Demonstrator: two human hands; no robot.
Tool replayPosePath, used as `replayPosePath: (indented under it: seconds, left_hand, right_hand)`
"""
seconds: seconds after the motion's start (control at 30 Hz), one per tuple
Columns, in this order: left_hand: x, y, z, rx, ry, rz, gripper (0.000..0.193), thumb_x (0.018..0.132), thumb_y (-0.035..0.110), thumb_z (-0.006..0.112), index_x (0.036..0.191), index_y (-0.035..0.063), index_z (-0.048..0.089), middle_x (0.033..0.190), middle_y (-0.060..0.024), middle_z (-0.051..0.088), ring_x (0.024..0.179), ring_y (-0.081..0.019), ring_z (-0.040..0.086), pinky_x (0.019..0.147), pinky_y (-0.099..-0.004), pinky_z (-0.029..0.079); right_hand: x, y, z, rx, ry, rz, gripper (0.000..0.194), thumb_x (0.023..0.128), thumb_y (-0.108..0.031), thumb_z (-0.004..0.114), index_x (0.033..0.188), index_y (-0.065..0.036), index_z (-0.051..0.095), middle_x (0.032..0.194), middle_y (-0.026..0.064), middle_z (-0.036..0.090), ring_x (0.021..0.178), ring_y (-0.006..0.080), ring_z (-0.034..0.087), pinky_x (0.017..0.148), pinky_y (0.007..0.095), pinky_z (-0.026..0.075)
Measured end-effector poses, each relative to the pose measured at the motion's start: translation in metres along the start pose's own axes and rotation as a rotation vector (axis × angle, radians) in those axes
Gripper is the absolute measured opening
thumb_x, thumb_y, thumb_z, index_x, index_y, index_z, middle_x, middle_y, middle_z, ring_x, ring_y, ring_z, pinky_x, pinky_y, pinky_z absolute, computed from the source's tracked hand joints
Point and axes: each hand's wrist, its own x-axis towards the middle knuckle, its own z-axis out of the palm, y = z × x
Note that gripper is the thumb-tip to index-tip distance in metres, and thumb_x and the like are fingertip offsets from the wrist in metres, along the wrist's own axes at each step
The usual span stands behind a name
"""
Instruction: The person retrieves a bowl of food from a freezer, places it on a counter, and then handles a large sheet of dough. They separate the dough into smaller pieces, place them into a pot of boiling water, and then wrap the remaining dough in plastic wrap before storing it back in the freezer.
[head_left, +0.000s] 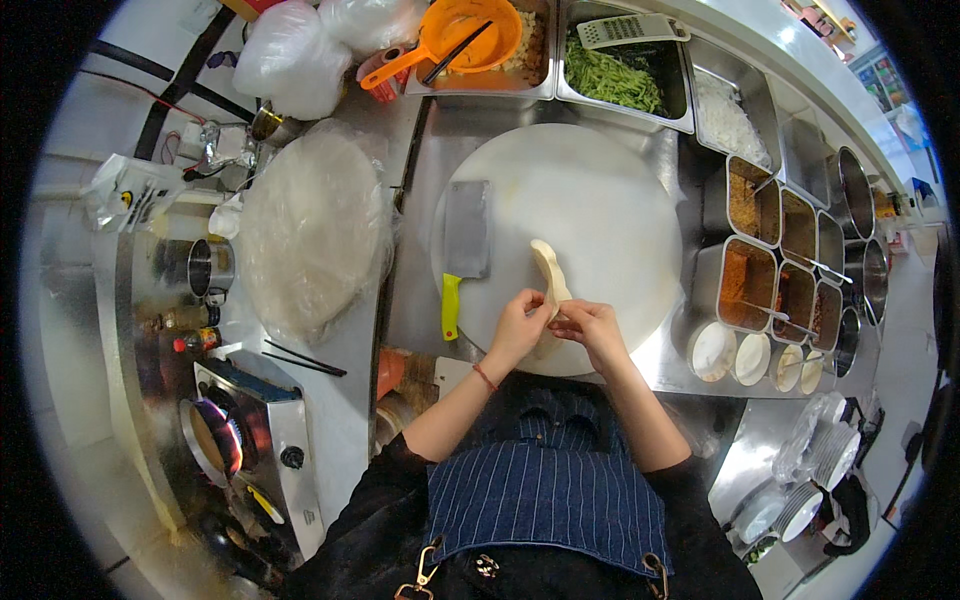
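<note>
A pale strip of dough (552, 271) lies on a round white cutting board (607, 202), its far end curving away from me. At its near end, the fingertips of my left hand (523, 321) pinch one side. The fingers of my right hand (589, 327) grip the other side, close to the left ones. My fingers hide part of that near end. To the left on the board rests a cleaver (466, 232) with a lime-green handle, blade pointing away and handle hanging over the board's edge.
Steel pans with shredded green vegetable (611, 79) and white shreds (727, 116) line the back. Spice containers (746, 277) stand right. On the left are a plastic-covered round stack (311, 232), chopsticks (304, 358) and a gas stove (251, 420) with a lit flame under a pan.
</note>
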Motion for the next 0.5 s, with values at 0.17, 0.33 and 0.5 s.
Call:
replayPosePath:
  seconds: [0.17, 0.33, 0.5]
  left_hand:
    - [-0.009, 0.010, 0.008, 0.057, -0.004, 0.053, 0.023, 0.092, 0.016, 0.058, 0.101, -0.0049, 0.060, 0.089, -0.0106, 0.068, 0.077, -0.0137, 0.065, 0.068, -0.0275, 0.052]
    - [-0.017, 0.013, 0.019, 0.158, -0.010, 0.100, 0.023, 0.092, 0.018, 0.058, 0.098, -0.0045, 0.061, 0.084, -0.0119, 0.068, 0.076, -0.0144, 0.066, 0.068, -0.0278, 0.052]
    - [-0.011, 0.008, 0.019, -0.042, 0.044, -0.050, 0.029, 0.092, 0.022, 0.061, 0.102, -0.0038, 0.055, 0.086, -0.0130, 0.068, 0.075, -0.0179, 0.066, 0.067, -0.0313, 0.053]
  right_hand:
    - [-0.003, 0.000, 0.007, -0.144, 0.105, -0.090, 0.022, 0.091, -0.017, 0.060, 0.089, 0.003, 0.066, 0.084, 0.0086, 0.068, 0.073, 0.0144, 0.066, 0.065, 0.0249, 0.051]
    - [0.007, -0.005, 0.002, -0.435, 0.211, -0.357, 0.018, 0.089, -0.018, 0.062, 0.088, 0.000, 0.065, 0.082, 0.0046, 0.066, 0.068, 0.0120, 0.062, 0.060, 0.0247, 0.049]
    - [0.017, 0.003, -0.009, -0.027, 0.122, -0.070, 0.016, 0.092, -0.016, 0.059, 0.095, -0.001, 0.063, 0.083, 0.0031, 0.064, 0.073, 0.0109, 0.060, 0.063, 0.0255, 0.050]
